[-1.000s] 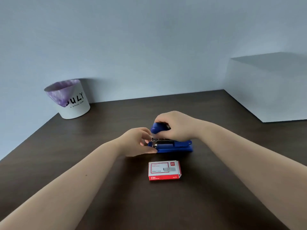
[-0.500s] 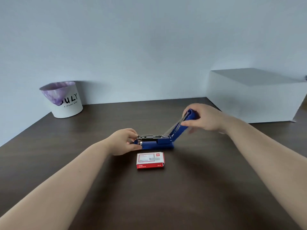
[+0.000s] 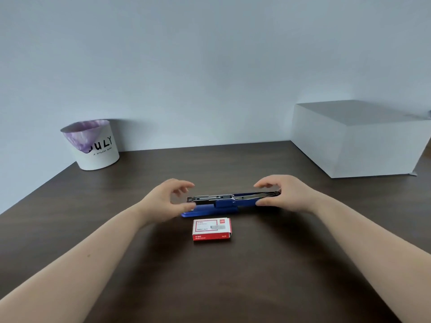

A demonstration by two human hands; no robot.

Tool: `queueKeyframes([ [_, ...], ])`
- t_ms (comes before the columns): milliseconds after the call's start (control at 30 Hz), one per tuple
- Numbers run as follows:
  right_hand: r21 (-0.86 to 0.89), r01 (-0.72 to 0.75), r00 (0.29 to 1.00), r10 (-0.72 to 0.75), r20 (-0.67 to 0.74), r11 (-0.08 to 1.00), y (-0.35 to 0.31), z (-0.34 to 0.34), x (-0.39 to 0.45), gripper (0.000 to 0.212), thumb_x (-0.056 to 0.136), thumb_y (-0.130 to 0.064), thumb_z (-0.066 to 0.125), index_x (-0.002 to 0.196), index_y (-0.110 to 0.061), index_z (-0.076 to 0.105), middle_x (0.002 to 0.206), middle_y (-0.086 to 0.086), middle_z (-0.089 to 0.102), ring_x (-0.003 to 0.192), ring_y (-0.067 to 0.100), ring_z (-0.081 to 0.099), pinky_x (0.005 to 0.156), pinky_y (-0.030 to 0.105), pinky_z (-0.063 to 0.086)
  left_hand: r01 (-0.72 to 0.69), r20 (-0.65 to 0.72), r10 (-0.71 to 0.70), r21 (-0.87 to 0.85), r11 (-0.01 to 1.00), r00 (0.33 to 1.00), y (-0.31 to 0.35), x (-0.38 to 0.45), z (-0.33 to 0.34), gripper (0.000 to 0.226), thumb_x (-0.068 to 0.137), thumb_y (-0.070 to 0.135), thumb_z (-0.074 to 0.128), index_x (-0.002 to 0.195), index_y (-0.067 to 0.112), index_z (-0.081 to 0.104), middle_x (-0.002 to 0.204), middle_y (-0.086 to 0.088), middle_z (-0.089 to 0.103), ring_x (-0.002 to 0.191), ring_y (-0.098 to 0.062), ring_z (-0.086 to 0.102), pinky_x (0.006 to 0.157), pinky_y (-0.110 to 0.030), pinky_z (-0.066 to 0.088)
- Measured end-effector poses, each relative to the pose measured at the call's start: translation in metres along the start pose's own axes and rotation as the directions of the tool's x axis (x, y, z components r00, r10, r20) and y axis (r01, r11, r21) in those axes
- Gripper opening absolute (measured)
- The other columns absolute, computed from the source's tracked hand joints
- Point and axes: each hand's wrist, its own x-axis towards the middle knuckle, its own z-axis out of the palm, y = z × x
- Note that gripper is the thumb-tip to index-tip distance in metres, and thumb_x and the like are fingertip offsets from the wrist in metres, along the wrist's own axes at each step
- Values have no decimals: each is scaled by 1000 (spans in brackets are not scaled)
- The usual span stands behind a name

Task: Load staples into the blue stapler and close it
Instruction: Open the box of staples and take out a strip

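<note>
While the blue plastic-and-metal stapler (image 3: 224,203) lies swung fully open and flat on the dark brown wooden desk (image 3: 233,276), roughly midway between its left and right edges, we see it stretched crosswise between the two bare hands. Our left hand (image 3: 166,201) sits at the stapler's left end, beside the exposed metal magazine, with its fingers spread and curled loosely; the thumb lies close to the blue base, though we cannot tell whether it touches. Our right hand (image 3: 279,193) is at the right end, where the thumb and fingers close lightly around the tip of the flipped-back top arm, holding it near the desk surface. Just in front of the stapler, nearer the desk's front edge, lies a small red and white cardboard staple box (image 3: 211,229), apart from both hands. Toward the far left corner stands a white cylindrical bin with a purple liner (image 3: 93,145), and at the far right edge sits a large white rectangular box (image 3: 359,141).
</note>
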Motion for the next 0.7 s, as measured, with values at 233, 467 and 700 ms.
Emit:
queueKeyframes([
  [233,209,5,971,46,-236,978,-46,8,-7,17,87,-30,60,86,-17,71,87,-4,71,82,13,62,77,25,47,-117,262,69,170,978,963,35,-24,9,55,61,56,76,108,29,67,106,11,60,95,-8,55,84,-24,46],
  [467,394,-154,988,136,73,906,-70,42,-18,24,90,-35,56,98,-13,64,79,9,71,61,16,62,48,24,49,-126,131,112,104,987,985,32,-28,18,39,67,44,77,99,25,67,95,11,61,92,-10,57,85,-29,50],
  [700,708,-275,951,75,301,651,-76,57,-23,25,88,-26,59,108,-11,63,92,10,70,67,15,64,49,20,51,-82,77,86,-54,995,993,34,-29,12,39,67,36,80,102,23,68,95,11,65,93,-7,62,84,-22,51],
])
